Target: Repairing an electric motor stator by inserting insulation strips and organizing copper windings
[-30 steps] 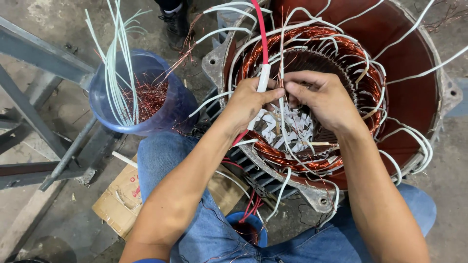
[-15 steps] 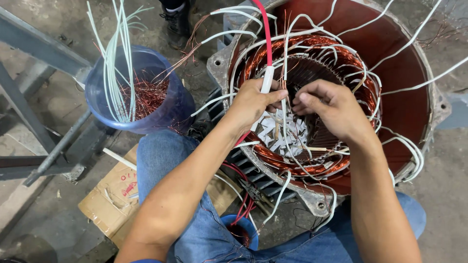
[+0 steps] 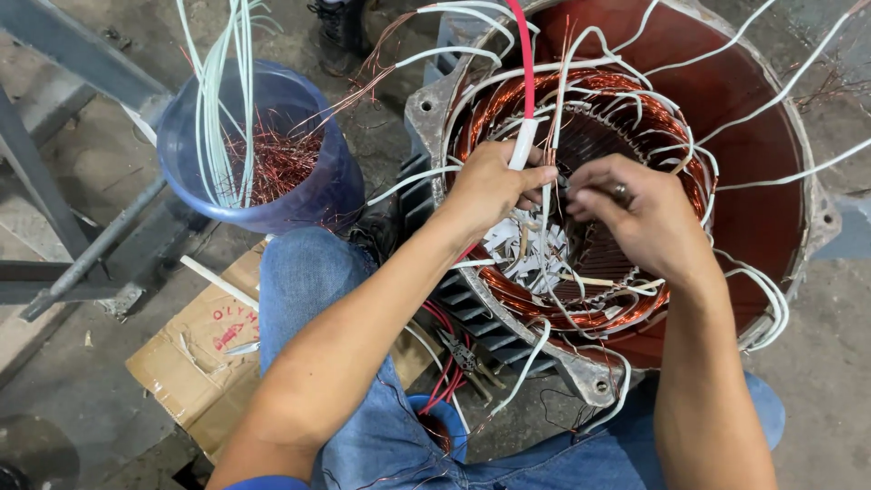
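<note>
Large electric motor stator housing (image 3: 753, 136), rust-red inside, tipped toward the camera on a concrete floor. Within it, copper windings (image 3: 494, 122) already seated around the slotted core, many white-sleeved leads (image 3: 653, 63) trailing out loose, paper slot wedges (image 3: 522, 249) bunched at the lower edge and apparently untrimmed: by the look of it, winding largely in place, lead dressing and tying unfinished. Blue plastic bucket (image 3: 313, 195) of scrap copper wire and spare white sleeving just beside the housing, to its left. Flattened cardboard (image 3: 186, 349) underfoot, small hand tools, possibly pliers (image 3: 458, 349), between blue-jeaned knees. Left hand (image 3: 490, 186) closed around a white-sleeved wire (image 3: 522, 145) with a red lead above it; right hand (image 3: 635, 213), ringed, fingertips pinched narrow on a thin lead at the core's centre.
</note>
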